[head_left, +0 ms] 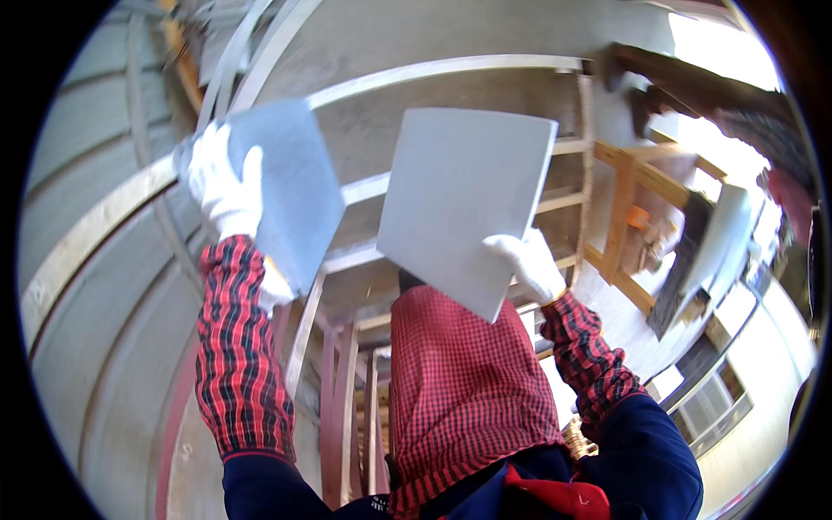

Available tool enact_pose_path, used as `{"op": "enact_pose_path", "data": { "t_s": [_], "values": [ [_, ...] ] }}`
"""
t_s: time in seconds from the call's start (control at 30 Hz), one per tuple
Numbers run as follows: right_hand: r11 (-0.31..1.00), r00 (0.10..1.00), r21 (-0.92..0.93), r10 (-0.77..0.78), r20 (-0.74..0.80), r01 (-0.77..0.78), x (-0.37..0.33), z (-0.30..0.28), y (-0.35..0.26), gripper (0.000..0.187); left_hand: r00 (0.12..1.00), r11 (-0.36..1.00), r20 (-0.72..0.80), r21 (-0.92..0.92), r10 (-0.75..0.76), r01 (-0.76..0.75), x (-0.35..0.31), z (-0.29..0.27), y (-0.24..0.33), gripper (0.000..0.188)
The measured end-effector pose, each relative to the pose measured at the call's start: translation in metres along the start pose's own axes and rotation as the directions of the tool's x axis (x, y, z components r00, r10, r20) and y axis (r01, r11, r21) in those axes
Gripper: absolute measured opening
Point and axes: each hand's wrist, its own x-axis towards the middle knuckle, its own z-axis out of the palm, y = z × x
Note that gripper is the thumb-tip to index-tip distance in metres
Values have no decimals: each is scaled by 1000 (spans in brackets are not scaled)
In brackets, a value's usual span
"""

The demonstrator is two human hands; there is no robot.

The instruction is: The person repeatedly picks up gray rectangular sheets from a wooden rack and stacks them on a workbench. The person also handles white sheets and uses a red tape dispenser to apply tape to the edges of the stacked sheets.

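Note:
My left hand [227, 184], in a white knit glove, lies over the face of a blue-grey flat panel [299, 186]. Its fingers are stretched out and the thumb is spread apart; the panel and fingertips are somewhat blurred. Below this hand, a white glove-like shape [276, 288] shows at the panel's lower edge, and I cannot tell whose it is. My right hand [529, 263], gloved too, grips the lower right edge of a light grey square panel [464, 195]. Its thumb is on the face; the other fingers are partly hidden. This panel is tilted in front of me.
A pale slatted frame [451, 66] extends beneath and beyond the panels. At left runs a ribbed grey wall or sheet [104, 295]. To the right is a wooden stand [626, 217] with a pale sheet [719, 234] beside it. Another person [719, 91] is at the far right.

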Motion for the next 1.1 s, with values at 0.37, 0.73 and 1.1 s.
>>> {"op": "enact_pose_path", "data": {
  "t_s": [0.37, 0.73, 1.1],
  "values": [
    [688, 905, -641, -426, 21, 339, -210, -65, -66, 52, 661, 742, 706, -296, -254, 601, -18, -43, 142, 69],
    [242, 634, -810, -749, 194, 534, -361, -78, -20, 37, 386, 320, 904, -426, 182, 846, -107, -134, 310, 60],
    [39, 615, -895, -740, 272, 444, -402, -197, -4, 32, 373, -149, 913, -351, 166, 925, -62, -194, 433, 67]
  ]
}}
